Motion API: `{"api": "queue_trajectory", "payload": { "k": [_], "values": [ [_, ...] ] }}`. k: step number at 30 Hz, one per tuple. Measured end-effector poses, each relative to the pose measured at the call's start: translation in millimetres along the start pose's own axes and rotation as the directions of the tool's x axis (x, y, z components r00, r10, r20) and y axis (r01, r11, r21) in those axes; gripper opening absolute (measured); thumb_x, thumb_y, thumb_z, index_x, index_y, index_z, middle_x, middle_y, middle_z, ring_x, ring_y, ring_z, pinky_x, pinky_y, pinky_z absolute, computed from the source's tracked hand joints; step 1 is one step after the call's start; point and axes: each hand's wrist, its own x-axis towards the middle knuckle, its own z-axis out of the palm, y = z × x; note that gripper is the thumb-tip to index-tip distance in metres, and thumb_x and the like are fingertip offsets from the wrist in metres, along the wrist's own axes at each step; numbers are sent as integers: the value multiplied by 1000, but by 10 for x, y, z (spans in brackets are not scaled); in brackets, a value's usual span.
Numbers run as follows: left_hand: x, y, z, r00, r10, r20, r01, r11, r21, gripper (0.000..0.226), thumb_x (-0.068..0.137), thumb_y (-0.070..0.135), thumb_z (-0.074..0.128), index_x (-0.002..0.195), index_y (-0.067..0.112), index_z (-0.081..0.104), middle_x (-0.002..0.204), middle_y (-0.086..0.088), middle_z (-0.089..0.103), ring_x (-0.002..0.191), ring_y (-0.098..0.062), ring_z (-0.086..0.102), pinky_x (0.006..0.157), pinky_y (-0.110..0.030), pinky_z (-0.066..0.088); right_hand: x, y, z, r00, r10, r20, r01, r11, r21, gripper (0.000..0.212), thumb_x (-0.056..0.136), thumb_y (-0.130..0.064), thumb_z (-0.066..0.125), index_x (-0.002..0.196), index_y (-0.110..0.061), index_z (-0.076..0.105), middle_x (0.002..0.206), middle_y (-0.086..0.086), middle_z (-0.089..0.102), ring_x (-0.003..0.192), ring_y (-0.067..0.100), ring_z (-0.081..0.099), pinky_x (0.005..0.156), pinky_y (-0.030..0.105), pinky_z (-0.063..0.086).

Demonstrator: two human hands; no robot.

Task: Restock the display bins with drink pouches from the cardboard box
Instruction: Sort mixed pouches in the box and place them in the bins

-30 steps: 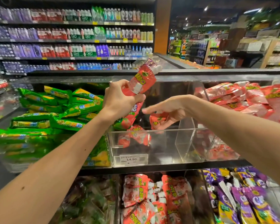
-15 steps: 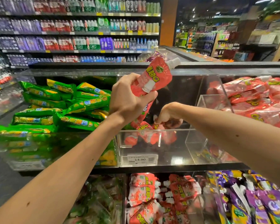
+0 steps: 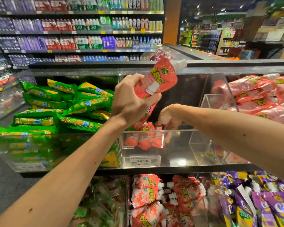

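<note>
My left hand [image 3: 129,102] grips a bunch of red drink pouches [image 3: 159,79] above the middle clear bin [image 3: 174,153]; the top pouch points up and right with its white cap. My right hand [image 3: 168,117] reaches down into that bin with curled fingers on red pouches [image 3: 144,136] lying at its bottom left. Most of its fingers are hidden behind the bin's rim. The cardboard box is not in view.
Green pouches [image 3: 59,110] fill the left bin, and red pouches [image 3: 259,95] fill the right one. Lower bins hold red pouches [image 3: 154,202] and purple pouches [image 3: 259,202]. A price tag [image 3: 142,161] reads 14.90. Bottle shelves [image 3: 80,30] stand behind.
My right hand has gone down into the middle bin with a red pouch and stays low on the pouches there. My left hand stays raised with its bunch.
</note>
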Motion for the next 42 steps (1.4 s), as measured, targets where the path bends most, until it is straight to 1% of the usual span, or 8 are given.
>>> {"api": "queue_trajectory", "payload": {
  "k": [4, 6, 12, 24, 28, 35, 39, 42],
  "values": [
    [5, 12, 1, 1000, -17, 17, 16, 999, 28, 32, 69, 39, 84, 93, 23, 69, 88, 6, 69, 80, -10, 63, 70, -20, 48, -248, 15, -139, 994, -66, -83, 57, 993, -105, 45, 106, -17, 44, 146, 3, 37, 128, 26, 59, 103, 39, 66, 95, 48, 53],
    [5, 32, -6, 999, -37, 16, 36, 999, 21, 31, 70, 38, 85, 93, 22, 71, 83, 8, 70, 75, -5, 63, 66, -16, 47, -517, 70, -267, 950, -295, -101, 307, 942, 139, 33, 102, -5, 51, 134, 1, 52, 107, 19, 64, 84, 30, 66, 86, 44, 55],
    [32, 93, -29, 987, -134, 93, 129, 990, 58, 37, 69, 45, 85, 101, 31, 73, 78, 20, 66, 74, 13, 59, 61, -3, 41, -1161, 395, -304, 641, -717, -273, 674, 357, 647, 36, 97, -2, 53, 132, -11, 57, 120, 9, 68, 114, 27, 65, 95, 40, 56],
    [20, 95, -102, 948, -87, 305, 54, 992, 115, 62, 76, 58, 77, 129, 27, 67, 116, 8, 72, 102, -6, 67, 94, -31, 53, -1098, 265, -231, 679, -502, -536, 727, 562, 395, 37, 91, -34, 70, 119, -11, 64, 97, 1, 74, 86, 16, 69, 79, 35, 59],
    [2, 91, -65, 982, -98, 163, 82, 991, 103, 42, 80, 48, 78, 115, 26, 72, 93, 14, 66, 82, 5, 60, 70, -4, 39, -948, 262, -301, 660, -274, -700, 561, 799, 217, 50, 78, -49, 80, 99, -4, 72, 88, 7, 75, 71, 14, 68, 55, 24, 53],
    [6, 32, -29, 995, -67, 75, 60, 994, 87, 34, 87, 50, 70, 93, 17, 73, 80, 11, 60, 79, -9, 49, 65, -18, 27, -850, 151, -247, 643, -262, -720, 450, 889, 79, 39, 77, -45, 81, 90, -11, 69, 84, 4, 74, 68, 17, 74, 64, 36, 63],
    [18, -8, -27, 997, -49, 62, 44, 996, 79, 33, 86, 49, 72, 74, 19, 68, 64, 15, 57, 63, 4, 52, 60, -9, 34, -697, 300, -44, 814, -217, -539, 172, 976, -132, 31, 79, -28, 82, 91, -4, 67, 78, 7, 71, 62, 18, 71, 58, 31, 61],
    [21, 26, -26, 997, -43, 68, 36, 995, 91, 34, 86, 48, 72, 70, 19, 64, 62, 16, 54, 66, 15, 49, 62, -2, 31, -446, 235, -91, 964, -49, -262, 16, 992, -124, 28, 95, -19, 68, 109, 4, 63, 102, 18, 70, 85, 28, 69, 87, 42, 59]
  ]
}}
